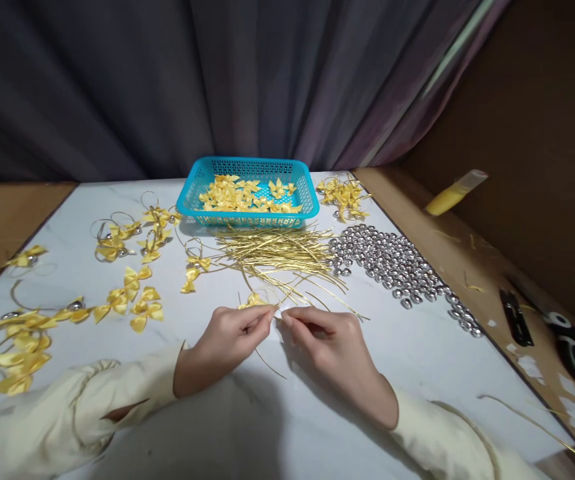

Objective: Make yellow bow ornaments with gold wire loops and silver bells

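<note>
Hands of one person meet slightly below the centre of the frame. The left hand (235,340) and the right hand (330,347) each have the grip pinched, thumb against finger, around a thin gold wire (277,310); its ends are too small to follow. Just behind the left fingertips is a yellow bow (252,301), partly hidden. A curved strand (270,365) shows below the left hand; I cannot tell if it is the same wire. On the white surface (437,373), a pile of gold wires (277,252) lies at the centre, before a blue basket (187,202) with yellow bows. Silver beads (392,260) spread at centre right; more bows (27,340) lie at the left.
</note>
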`<state>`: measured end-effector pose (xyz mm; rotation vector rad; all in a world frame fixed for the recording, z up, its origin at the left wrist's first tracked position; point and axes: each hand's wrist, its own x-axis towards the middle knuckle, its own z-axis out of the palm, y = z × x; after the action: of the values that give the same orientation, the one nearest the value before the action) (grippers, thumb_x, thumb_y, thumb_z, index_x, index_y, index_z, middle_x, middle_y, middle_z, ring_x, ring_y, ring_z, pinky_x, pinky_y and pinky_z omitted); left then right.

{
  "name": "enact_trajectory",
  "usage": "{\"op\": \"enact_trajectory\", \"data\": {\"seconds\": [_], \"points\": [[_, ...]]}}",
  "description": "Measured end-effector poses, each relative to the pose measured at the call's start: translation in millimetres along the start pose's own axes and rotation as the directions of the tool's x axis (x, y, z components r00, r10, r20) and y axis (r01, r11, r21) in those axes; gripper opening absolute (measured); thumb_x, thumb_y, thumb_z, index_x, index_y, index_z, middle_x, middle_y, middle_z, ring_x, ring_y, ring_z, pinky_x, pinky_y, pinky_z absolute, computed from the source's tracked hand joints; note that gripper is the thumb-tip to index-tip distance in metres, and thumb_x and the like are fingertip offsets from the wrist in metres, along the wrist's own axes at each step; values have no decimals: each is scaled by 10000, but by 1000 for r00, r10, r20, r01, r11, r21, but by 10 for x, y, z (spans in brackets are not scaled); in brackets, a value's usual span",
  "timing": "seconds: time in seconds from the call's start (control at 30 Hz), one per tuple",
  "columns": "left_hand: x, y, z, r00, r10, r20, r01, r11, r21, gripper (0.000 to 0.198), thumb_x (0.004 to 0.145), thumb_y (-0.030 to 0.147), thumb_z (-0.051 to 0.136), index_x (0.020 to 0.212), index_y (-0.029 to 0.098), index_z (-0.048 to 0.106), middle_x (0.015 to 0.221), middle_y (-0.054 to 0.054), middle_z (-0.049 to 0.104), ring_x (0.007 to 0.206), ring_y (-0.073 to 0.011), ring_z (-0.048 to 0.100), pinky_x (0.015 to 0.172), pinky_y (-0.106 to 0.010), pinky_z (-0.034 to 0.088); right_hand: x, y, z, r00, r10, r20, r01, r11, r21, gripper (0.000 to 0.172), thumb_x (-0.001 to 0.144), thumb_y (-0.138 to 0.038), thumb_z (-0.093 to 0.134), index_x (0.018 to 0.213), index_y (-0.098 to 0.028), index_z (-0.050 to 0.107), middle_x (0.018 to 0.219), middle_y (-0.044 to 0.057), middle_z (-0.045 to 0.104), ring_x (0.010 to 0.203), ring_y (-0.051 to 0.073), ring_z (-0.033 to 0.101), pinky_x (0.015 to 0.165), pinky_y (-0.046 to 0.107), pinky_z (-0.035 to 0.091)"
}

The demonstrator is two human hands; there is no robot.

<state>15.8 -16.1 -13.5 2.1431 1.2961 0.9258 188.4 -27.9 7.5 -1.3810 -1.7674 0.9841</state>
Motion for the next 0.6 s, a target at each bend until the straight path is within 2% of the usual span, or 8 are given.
{"op": "enact_trajectory", "data": {"seconds": [0.1,0.2,0.43,0.6], "points": [[2,2,0,1000,1,-4,-1,1000,8,254,832,209,485,765,129,716,580,-1,669,450,-61,494,455,-133,390,38,-15,-9,983,168,75,-177,975,132,175,811,-213,545,748,-160,700,577,0,626,515,97,523,483,201,397],[-3,-8,6,1000,2,6,-2,1000,19,255,832,208,481,767,132,716,575,4,662,433,-55,465,443,-134,374,56,-17,-10,960,238,145,-267,935,234,191,816,-228,539,718,-146,681,511,-22,558,459,78,482,449,188,374],[-12,-14,15,999,42,19,-42,998,37,280,836,205,458,729,125,704,495,19,599,397,-52,382,421,-135,342,38,7,0,965,187,183,-228,943,240,222,835,-201,510,658,-148,633,493,-40,518,454,62,478,462,172,368],[-19,12,7,997,32,73,-35,999,35,276,838,193,446,730,129,692,490,35,556,408,-48,376,436,-128,338,7,17,22,970,168,177,-206,954,219,242,841,-202,499,634,-147,612,476,-41,525,431,57,482,458,167,373]]}}
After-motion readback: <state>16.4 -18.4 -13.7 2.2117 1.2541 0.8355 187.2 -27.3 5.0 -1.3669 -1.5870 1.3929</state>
